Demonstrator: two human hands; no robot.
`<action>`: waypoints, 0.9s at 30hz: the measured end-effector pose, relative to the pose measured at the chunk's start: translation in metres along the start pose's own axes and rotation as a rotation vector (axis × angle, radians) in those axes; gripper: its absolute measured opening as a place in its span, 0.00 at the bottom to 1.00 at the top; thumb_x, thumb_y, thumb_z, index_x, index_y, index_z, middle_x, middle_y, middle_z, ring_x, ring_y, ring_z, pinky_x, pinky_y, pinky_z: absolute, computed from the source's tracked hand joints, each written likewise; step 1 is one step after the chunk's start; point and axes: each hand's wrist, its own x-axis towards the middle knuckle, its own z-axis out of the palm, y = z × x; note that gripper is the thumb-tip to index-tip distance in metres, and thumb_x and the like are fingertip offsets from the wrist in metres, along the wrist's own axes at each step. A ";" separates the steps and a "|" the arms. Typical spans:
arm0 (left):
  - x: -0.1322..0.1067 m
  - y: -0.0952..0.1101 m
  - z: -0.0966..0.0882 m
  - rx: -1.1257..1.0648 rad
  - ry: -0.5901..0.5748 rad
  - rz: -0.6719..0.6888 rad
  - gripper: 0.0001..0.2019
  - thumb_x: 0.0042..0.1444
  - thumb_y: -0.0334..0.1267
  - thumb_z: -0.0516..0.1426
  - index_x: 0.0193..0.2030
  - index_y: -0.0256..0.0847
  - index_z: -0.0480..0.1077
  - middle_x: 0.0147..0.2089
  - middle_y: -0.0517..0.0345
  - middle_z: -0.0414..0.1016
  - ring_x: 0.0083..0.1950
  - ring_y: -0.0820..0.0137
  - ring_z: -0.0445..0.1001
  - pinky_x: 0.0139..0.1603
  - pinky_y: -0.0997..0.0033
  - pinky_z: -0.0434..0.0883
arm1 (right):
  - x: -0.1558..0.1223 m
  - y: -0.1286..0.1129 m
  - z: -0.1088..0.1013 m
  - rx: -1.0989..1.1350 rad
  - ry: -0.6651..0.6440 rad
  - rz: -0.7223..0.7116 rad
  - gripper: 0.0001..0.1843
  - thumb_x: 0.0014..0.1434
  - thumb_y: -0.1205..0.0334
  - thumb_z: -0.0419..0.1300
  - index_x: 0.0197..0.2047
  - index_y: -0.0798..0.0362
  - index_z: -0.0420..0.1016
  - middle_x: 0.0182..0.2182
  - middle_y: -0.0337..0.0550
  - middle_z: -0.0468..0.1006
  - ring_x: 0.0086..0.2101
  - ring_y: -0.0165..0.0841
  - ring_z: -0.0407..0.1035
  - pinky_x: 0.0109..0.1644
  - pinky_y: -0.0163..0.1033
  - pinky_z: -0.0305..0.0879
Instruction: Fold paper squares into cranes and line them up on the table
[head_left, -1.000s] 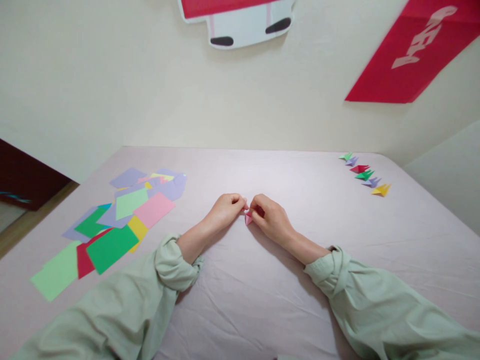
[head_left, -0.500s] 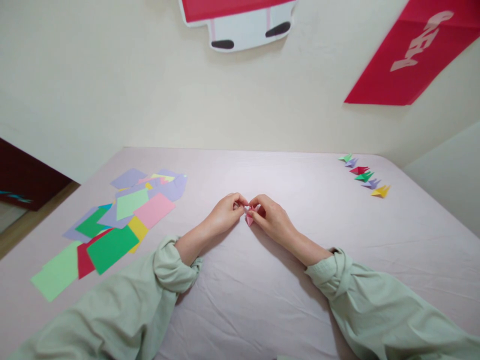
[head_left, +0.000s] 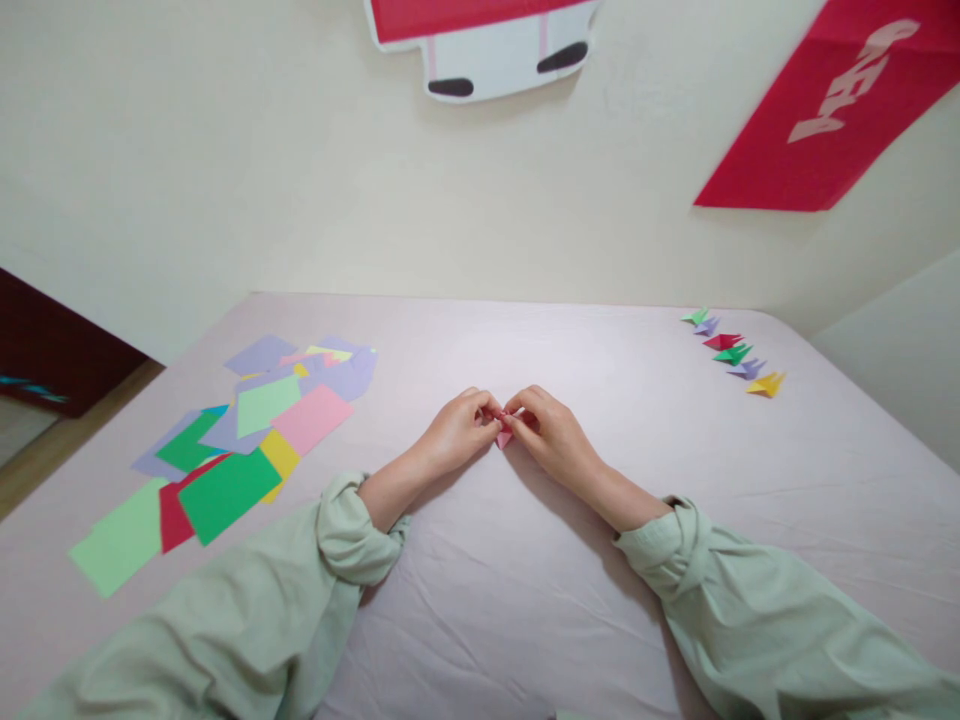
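Observation:
Between my hands, at the middle of the table, is a small pink folded paper piece (head_left: 504,438), mostly hidden by fingers; only its pointed lower end shows clearly. My left hand (head_left: 463,430) pinches it from the left with thumb and index finger. From the right, my right hand (head_left: 551,432) pinches it too, and the fingertips of both hands nearly meet. Along the far right lies a row of several folded paper figures in green, purple, red and yellow, with a yellow one (head_left: 766,385) nearest me.
On the left, loose sheets of coloured paper overlap, among them a dark green sheet (head_left: 231,495), a pink sheet (head_left: 311,420) and a light green sheet (head_left: 120,540). A pale cloth (head_left: 487,610) with creases covers the table. Behind it rises a wall (head_left: 480,200) with red decorations.
My left fingertips have moved right and now grip the pink paper, covering more of it. My right hand stays in nearly the same place. The view has shifted slightly.

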 end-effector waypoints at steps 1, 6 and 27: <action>0.000 -0.001 0.000 0.005 -0.001 0.001 0.06 0.54 0.35 0.55 0.28 0.40 0.70 0.33 0.59 0.69 0.36 0.70 0.67 0.39 0.71 0.64 | 0.000 -0.001 -0.001 -0.026 0.000 -0.006 0.04 0.63 0.65 0.56 0.36 0.49 0.72 0.35 0.40 0.71 0.33 0.31 0.67 0.37 0.35 0.61; 0.000 -0.003 0.001 0.009 0.003 0.004 0.04 0.53 0.33 0.56 0.29 0.40 0.70 0.33 0.59 0.70 0.36 0.70 0.67 0.38 0.72 0.64 | 0.001 -0.002 -0.005 -0.074 0.011 -0.040 0.06 0.61 0.68 0.56 0.34 0.50 0.72 0.32 0.39 0.70 0.32 0.31 0.65 0.36 0.36 0.59; -0.004 0.000 0.003 0.021 0.021 0.064 0.09 0.58 0.34 0.56 0.26 0.40 0.72 0.33 0.59 0.69 0.37 0.70 0.69 0.38 0.72 0.63 | 0.002 -0.008 -0.003 0.220 -0.016 0.118 0.07 0.58 0.67 0.54 0.30 0.52 0.72 0.25 0.36 0.74 0.28 0.30 0.66 0.34 0.35 0.60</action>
